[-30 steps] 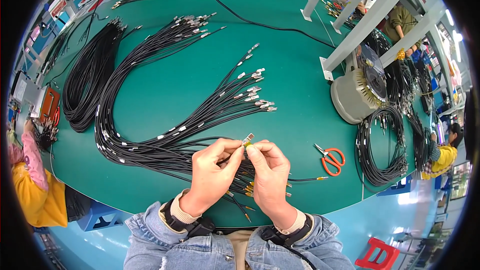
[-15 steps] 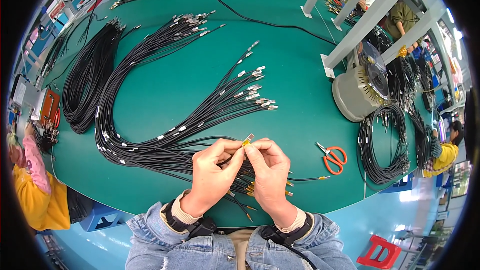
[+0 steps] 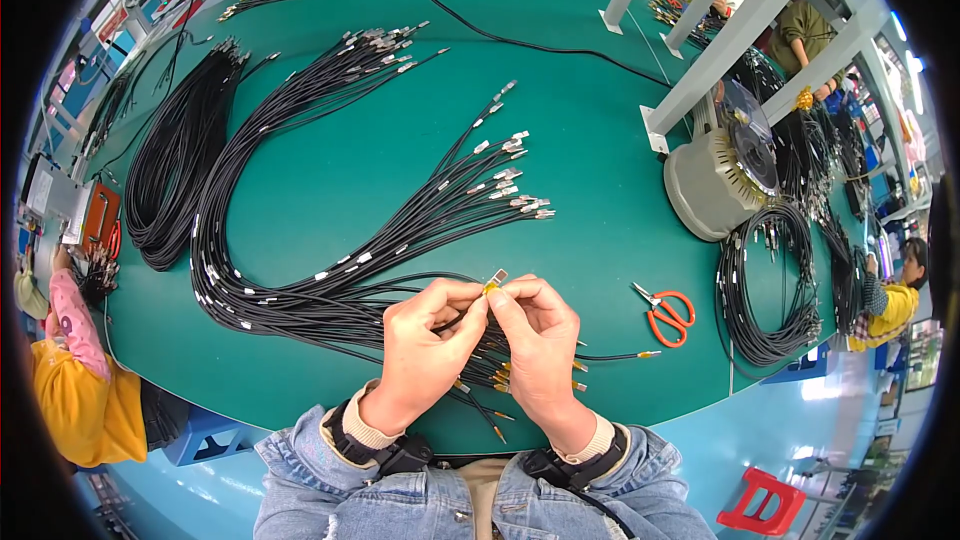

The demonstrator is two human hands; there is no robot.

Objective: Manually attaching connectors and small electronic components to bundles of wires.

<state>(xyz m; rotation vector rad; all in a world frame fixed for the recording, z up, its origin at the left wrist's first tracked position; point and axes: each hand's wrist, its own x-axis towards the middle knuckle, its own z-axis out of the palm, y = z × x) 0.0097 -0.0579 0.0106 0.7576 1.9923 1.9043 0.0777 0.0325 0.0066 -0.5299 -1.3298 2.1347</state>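
Observation:
Both my hands meet over the near edge of the green table, pinching the end of one black cable. That cable end has a flat metal terminal with yellow wrapping below it, and it points up and away from me. My left hand is closed on the cable just under the terminal; the fingertips hide most of it. Thumb and forefinger of my right hand press on the yellow part from the other side. Beneath and behind my hands spreads a bundle of black cables with white labels; several yellow-wrapped ends show between my wrists.
Orange-handled scissors lie right of my hands. A coiled cable bundle and a grey round machine stand farther right, below a metal frame. Another looped bundle lies at left. Co-workers sit around the table.
My hands keep almost the same grip and place on the cable end. At the left edge, the co-worker in yellow has shifted slightly.

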